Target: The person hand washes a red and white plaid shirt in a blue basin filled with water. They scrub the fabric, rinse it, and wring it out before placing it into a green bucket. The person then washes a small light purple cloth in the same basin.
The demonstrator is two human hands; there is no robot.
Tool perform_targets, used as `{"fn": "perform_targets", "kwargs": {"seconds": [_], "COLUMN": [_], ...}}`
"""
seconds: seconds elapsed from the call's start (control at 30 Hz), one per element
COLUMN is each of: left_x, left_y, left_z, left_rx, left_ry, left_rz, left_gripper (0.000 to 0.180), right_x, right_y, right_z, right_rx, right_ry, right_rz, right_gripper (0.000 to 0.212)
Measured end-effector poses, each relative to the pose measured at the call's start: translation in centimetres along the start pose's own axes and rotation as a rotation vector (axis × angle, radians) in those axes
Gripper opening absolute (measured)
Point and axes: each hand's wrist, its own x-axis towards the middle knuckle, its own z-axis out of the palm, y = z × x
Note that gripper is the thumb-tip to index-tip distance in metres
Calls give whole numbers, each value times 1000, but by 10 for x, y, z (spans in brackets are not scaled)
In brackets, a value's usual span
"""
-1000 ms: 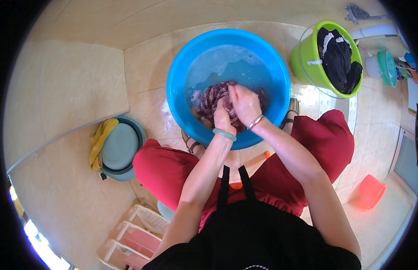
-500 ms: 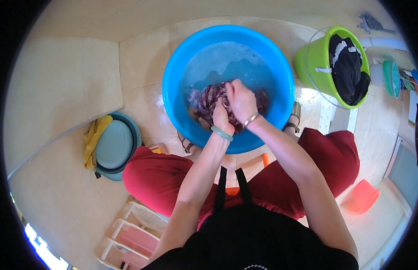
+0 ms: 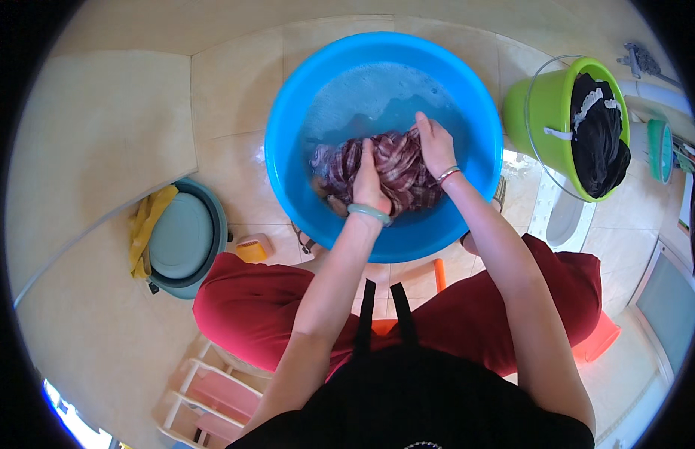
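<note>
A wet maroon-and-white plaid cloth lies bunched in the sudsy water of a big blue basin. My left hand, with a pale green bangle at the wrist, grips the cloth near its middle, thumb on top. My right hand, wearing a silver bangle, holds the cloth's right upper edge, thumb pointing up. The fingers of both hands are partly hidden by the cloth. Part of the cloth is under water at the left.
A green bucket of dark clothes stands to the right. On the left, a yellow cloth hangs over a grey-green basin. A white-and-pink rack and a red bucket are nearer me.
My right hand has moved rightward, away from my left, and the bunched cloth is spread wider between them. My left hand stays at almost the same place.
</note>
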Motion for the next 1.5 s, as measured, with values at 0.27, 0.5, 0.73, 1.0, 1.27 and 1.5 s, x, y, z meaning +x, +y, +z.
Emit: {"fn": "perform_targets", "kwargs": {"seconds": [0.27, 0.5, 0.73, 1.0, 1.27, 1.5], "left_x": [11, 37, 22, 64, 38, 98], "left_y": [18, 25, -2, 11, -4, 57], "left_z": [-24, -13, 11, -45, 9, -10], "left_rx": [97, -206, 22, -72, 137, 1061], "left_ry": [-476, -858, 145, -368, 215, 241], "left_rz": [5, -231, 236, 116, 119, 787], "left_gripper": [29, 27, 24, 22, 20, 54], "right_x": [-98, -103, -6, -53, 36, 71], "right_y": [-76, -97, -61, -75, 11, 33], "right_z": [-8, -1, 15, 30, 32, 1], "right_rx": [-16, -246, -223, -199, -452, -545], "right_ry": [-424, -336, -20, -93, -99, 174], "right_rz": [-517, -895, -631, -620, -414, -364], "right_gripper": [29, 14, 18, 19, 23, 30]}}
